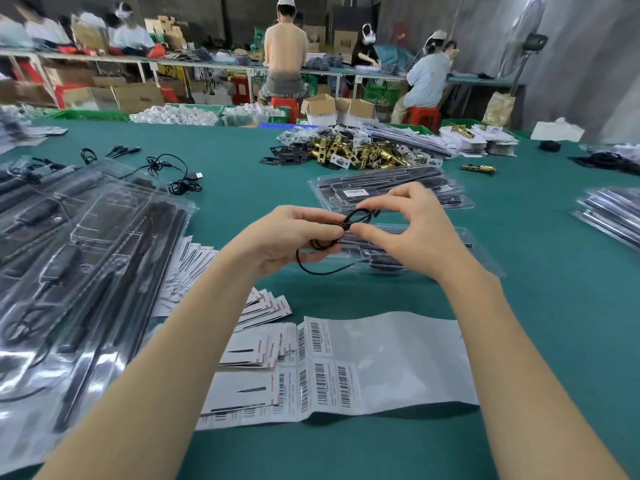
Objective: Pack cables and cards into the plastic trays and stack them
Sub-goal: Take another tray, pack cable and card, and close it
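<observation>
Head view: my left hand [294, 237] grips the coiled black cable [332, 233]; my right hand [412, 230], at 3 o'clock, pinches its loop.

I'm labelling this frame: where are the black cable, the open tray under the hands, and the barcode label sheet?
black cable [323, 243], head view, on its coiled loops.
open tray [481, 252], head view, on its clear right edge.
barcode label sheet [398, 362], head view, on its blank middle.

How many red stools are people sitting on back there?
2. One red stool is under the shirtless person at center, another under the person in light blue at right. More may be hidden.
</observation>
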